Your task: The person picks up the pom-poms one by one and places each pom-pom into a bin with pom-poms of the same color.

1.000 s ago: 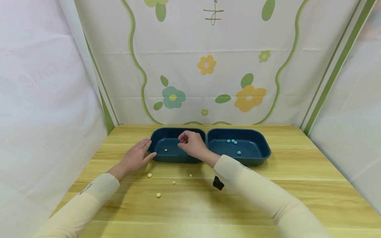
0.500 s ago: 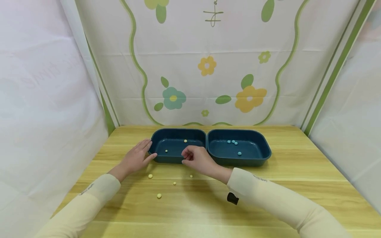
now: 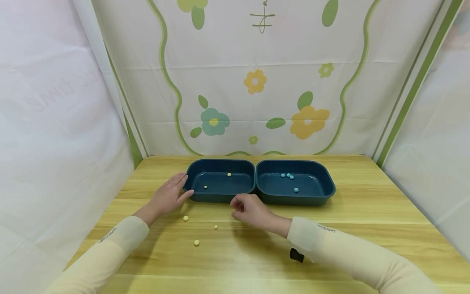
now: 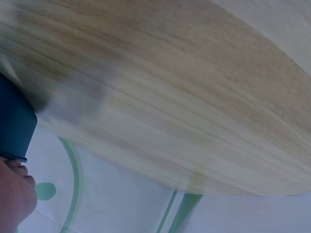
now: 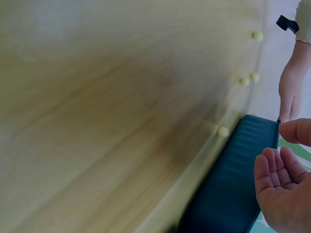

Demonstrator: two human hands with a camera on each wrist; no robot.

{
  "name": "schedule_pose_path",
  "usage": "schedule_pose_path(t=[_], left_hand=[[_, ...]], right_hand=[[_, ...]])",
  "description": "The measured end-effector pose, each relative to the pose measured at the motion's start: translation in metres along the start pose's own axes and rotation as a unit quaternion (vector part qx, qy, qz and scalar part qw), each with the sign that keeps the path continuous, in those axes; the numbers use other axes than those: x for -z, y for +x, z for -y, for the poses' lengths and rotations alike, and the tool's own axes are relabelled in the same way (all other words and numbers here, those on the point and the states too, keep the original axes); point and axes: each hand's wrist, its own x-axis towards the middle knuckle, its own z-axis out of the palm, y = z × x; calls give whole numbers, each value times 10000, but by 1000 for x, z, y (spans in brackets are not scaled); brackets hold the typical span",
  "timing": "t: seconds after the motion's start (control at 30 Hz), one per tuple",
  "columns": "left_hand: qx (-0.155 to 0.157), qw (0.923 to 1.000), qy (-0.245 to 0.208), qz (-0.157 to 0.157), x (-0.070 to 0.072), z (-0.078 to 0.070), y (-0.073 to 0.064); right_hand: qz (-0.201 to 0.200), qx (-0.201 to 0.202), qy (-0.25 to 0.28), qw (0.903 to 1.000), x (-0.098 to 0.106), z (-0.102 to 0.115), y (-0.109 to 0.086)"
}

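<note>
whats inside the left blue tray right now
Inside the left tray are two small yellow pieces, the larger toward the back, the smaller nearer the front. Its near wall hides the floor right behind it.

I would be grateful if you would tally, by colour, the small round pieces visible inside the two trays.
Yellow pieces, in the left tray: 2
Light blue pieces, in the right tray: 4
Total: 6
</note>
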Motion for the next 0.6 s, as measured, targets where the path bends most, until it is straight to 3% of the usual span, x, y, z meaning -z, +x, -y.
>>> schedule_pose_path(t=[0.6], left_hand=[[-15, 10000, -8, -60, -3, 2, 1]], right_hand=[[390, 3, -796, 9961, -10, -22, 2]])
